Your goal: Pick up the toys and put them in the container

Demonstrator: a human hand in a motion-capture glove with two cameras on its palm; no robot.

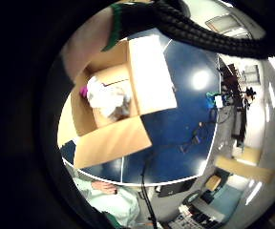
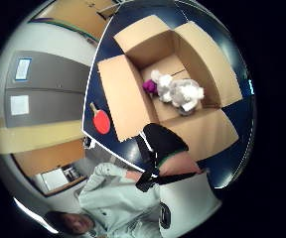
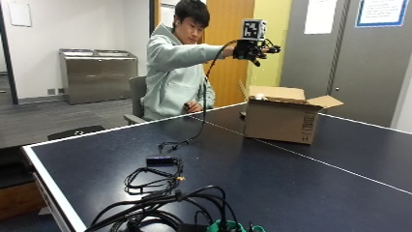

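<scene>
Toys lie in the cardboard box at centre right, directly below the raised right hand (fingers relaxed, holding nothing).

No text can be read anywhere. The cardboard box carries a dark printed patch on its side, too small to make out, and the blue-framed notice on the grey wall is likewise illegible.

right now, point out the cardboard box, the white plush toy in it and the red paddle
cardboard box [image 3: 281, 122], outside view, on its front wall
white plush toy [image 2: 180, 92], thumb side palm view, on its body
red paddle [image 2: 102, 122], thumb side palm view, on its round blade
</scene>
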